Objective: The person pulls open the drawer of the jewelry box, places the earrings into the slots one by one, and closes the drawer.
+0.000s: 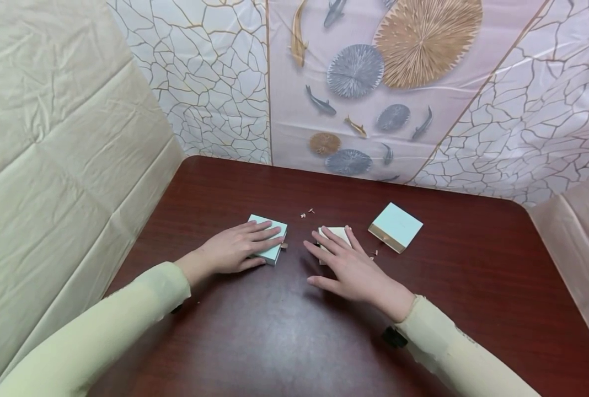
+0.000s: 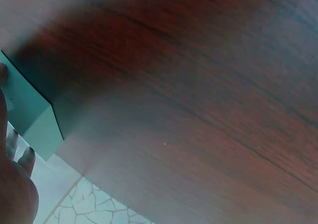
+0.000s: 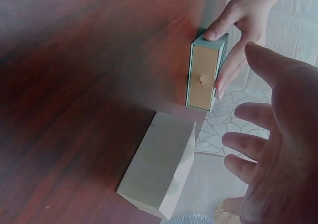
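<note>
My left hand [image 1: 237, 245] lies with fairly straight fingers across the top of a mint-green drawer box [image 1: 273, 255]. Its thumb is along the near side. In the right wrist view this box shows a tan drawer front [image 3: 202, 77] with a small pull tab. Over a cream-white box [image 1: 343, 234] is my right hand [image 1: 356, 273], fingers spread and partly hiding it. From the right wrist, the cream-white box [image 3: 158, 159] appears apart from the right hand [image 3: 278, 149], which grips nothing.
Another mint-green box [image 1: 396, 226] with a gold-tan drawer front sits at the right. Tiny pale pieces [image 1: 306, 213] lie beyond the boxes, and more [image 1: 374, 255] near the right hand. The dark red-brown table [image 1: 255, 331] meets patterned cloth [image 1: 220, 82] at the back.
</note>
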A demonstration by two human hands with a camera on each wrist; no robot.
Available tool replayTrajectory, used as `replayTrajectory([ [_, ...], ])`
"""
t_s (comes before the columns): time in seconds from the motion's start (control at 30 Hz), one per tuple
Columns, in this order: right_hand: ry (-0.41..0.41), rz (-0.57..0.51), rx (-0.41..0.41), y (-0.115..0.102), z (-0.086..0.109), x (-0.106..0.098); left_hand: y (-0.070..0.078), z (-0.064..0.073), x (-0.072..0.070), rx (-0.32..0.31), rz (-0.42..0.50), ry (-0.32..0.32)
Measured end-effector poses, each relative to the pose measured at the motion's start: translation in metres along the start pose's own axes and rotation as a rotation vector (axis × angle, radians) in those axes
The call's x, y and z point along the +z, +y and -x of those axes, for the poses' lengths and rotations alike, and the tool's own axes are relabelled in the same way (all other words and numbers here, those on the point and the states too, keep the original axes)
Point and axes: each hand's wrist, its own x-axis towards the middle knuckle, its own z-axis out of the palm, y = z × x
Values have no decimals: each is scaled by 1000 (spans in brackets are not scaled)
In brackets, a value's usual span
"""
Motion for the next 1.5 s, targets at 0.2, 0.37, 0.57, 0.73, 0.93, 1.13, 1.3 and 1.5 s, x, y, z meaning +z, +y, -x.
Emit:
replayTrajectory([
  [0.2, -21, -57, -6, 3, -13, -2, -8, -1, 1, -17, -6, 16],
  [0.37, -36, -90, -18, 7, -25, -5, -13, -2, 1, -31, -17, 17],
  [0.57, -83, -101, -23, 12, -43, -9, -18, -2, 0, -51, -10, -5],
  [0.73, -142, -94, -21, 14, -57, -14, -22, -2, 1, -69, -11, -6],
  [0.93, -195, -92, -14, 16, -74, -21, -25, -2, 1, -74, -12, 0],
  [1.13, -216, -83, -19, 20, -89, -23, -28, -1, 0, -79, -24, -2],
  [1.3, -234, -83, -19, 23, -100, -22, -30, -1, 0, -78, -9, 1],
  [1.5, -261, -82, -7, 22, -111, -23, -33, -2, 0, -72, -22, 11],
])
